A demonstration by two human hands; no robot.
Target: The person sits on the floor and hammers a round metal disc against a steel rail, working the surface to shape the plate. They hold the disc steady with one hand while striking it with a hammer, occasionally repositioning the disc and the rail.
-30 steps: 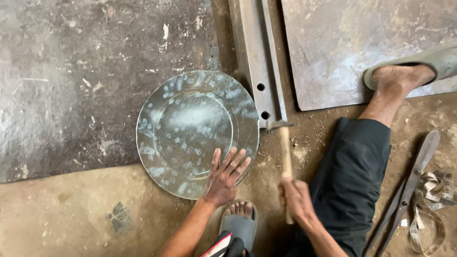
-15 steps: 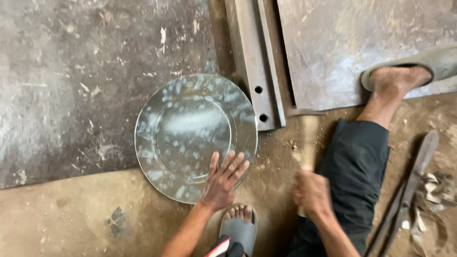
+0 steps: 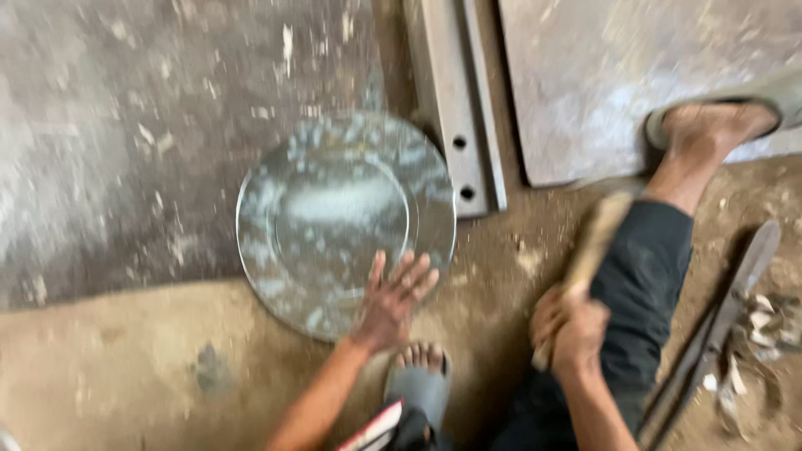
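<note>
Left hand (image 3: pixel 393 302) is spread wide, fingers fanned out, pressed flat on the lower right edge of a round metal plate (image 3: pixel 334 213) just left of centre frame. It isn't gripping anything, just palm down on the rim. The plate is silvery and mottled, with a raised ring around a flat middle, and it lies on the floor, half on a big grey metal sheet (image 3: pixel 125 125) that fills the upper left and half on the brown dirt floor (image 3: pixel 100 376) below it.

Right hand (image 3: pixel 570 327), lower right of centre, is wrapped tight around a wooden handle of a hammer (image 3: pixel 589 250) that slants up and to the right (the head end is too blurred to make out, whole frame is pretty smeared). It's up off the floor, well apart from the plate.

Just right of the plate there's a long grey steel bar (image 3: pixel 455 108) with two holes in it, running up to the top edge. Past that, another flat metal sheet (image 3: pixel 601 75) takes up the upper right, with a foot in a grey sandal (image 3: pixel 718 117) resting on its lower edge. A second sandalled foot (image 3: pixel 418 380) sits at the bottom centre, right under the left hand. Far right, a pair of long metal shears (image 3: pixel 718 317) lies on the dirt beside some curly metal scraps (image 3: pixel 764 326).
</note>
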